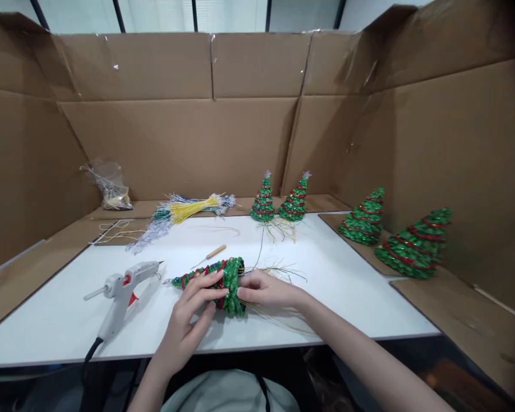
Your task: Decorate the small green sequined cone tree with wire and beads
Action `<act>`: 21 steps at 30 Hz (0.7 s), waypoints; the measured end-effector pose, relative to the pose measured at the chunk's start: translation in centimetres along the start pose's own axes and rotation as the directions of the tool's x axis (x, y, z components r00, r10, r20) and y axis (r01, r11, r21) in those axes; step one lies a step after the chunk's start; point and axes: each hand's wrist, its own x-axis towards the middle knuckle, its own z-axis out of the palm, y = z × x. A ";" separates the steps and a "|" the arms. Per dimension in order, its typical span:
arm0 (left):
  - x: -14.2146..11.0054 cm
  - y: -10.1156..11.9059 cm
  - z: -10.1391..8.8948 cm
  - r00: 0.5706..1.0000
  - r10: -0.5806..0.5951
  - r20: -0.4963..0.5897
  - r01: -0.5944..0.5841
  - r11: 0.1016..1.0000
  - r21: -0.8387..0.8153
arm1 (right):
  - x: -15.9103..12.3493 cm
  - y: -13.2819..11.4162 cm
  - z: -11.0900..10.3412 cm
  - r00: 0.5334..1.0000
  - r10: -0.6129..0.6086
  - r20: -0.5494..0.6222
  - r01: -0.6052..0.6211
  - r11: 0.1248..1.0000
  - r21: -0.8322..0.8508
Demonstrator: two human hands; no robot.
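A small green tinsel Christmas tree with red garland lies on its side on the white table, its tip pointing left. Across its body rests my left hand, fingers wrapped over the tinsel and holding it. My right hand is at the tree's open base, thumb and fingers pinched together with some fingertips hidden inside the rim. Thin yellow and dark wires trail out of the base to the right, under and behind my right hand. What exactly the right fingers pinch is hidden.
A white glue gun stands at left; a wooden-handled awl lies behind the tree. Farther back are bundled wires, a plastic bag and two finished-looking trees. Two more trees stand right. Cardboard walls enclose the table.
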 end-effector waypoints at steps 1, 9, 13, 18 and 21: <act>0.0 0.0 0.0 1.000 0.000 -0.001 0.000 1.000 0.002 | 0.0 0.0 0.0 1.000 0.005 0.001 -0.005 1.000 -0.008; -0.1 0.0 0.0 1.000 -0.007 0.013 0.007 1.000 -0.008 | -0.1 -0.1 0.0 1.000 0.020 0.001 -0.020 1.000 0.001; -0.2 -0.1 0.0 1.000 -0.005 0.021 0.005 1.000 -0.010 | -0.1 0.0 0.0 1.000 0.030 -0.001 -0.030 1.000 0.006; -0.1 -0.1 0.0 1.000 0.007 0.023 -0.006 1.000 -0.015 | 0.0 0.1 -0.1 1.000 0.001 0.002 -0.001 1.000 0.000; -0.1 -0.1 0.0 1.000 0.014 0.023 -0.014 1.000 -0.017 | -0.1 0.1 -0.1 1.000 -0.011 0.002 0.011 1.000 -0.004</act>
